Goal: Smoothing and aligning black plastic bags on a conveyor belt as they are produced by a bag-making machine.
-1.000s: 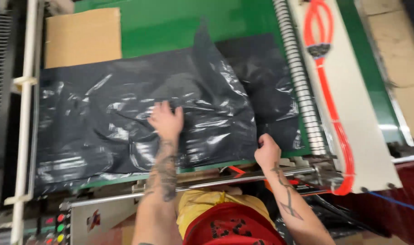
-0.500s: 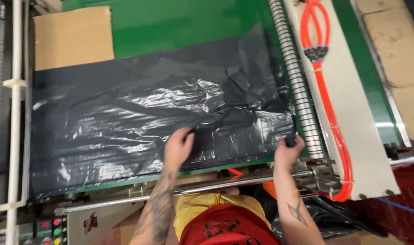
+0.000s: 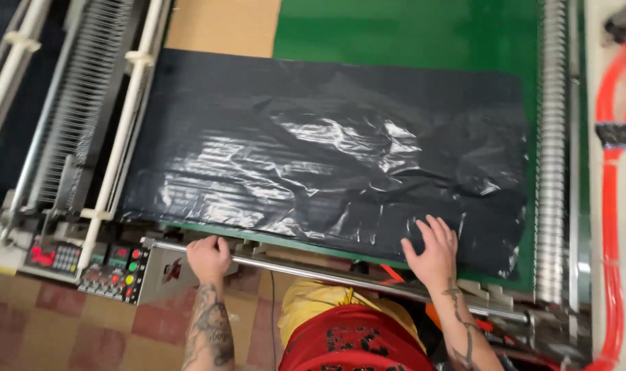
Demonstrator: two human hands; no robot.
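Nearest the camera, a red and yellow garment (image 3: pixel 347 330) is seen at the bottom edge, cut off by the frame. Two tattooed forearms rise from there.

The left hand (image 3: pixel 208 257) is curled around a polished steel bar (image 3: pixel 313 269) that runs along the front of the machine; the fingers are closed over it, knuckles up. Just left of that hand, a control panel (image 3: pixel 114 269) with small round coloured buttons and a red display is fixed to the frame. Its markings are too small to be made out.

The right hand (image 3: pixel 433 249) is laid flat, fingers spread and open, on the near right part of a black plastic sheet (image 3: pixel 326 151). Nothing is gripped by it.

The sheet is thin, glossy film, creased and rippled, with bright glare across the middle. It lies spread wide over a smooth green table (image 3: pixel 409 27), roughly rectangular, its right end stopping just beside a ribbed metal roller (image 3: pixel 552 137). How many layers of film there are cannot be told.

At the left, white rails and a close-set comb of thin rods (image 3: pixel 79 89) slope away, partly cut off. At the far right, red hoses (image 3: pixel 611 178) run along a pale panel. Farthest off, a flat brown cardboard piece (image 3: pixel 223 24) lies beside the green surface, its top cropped.
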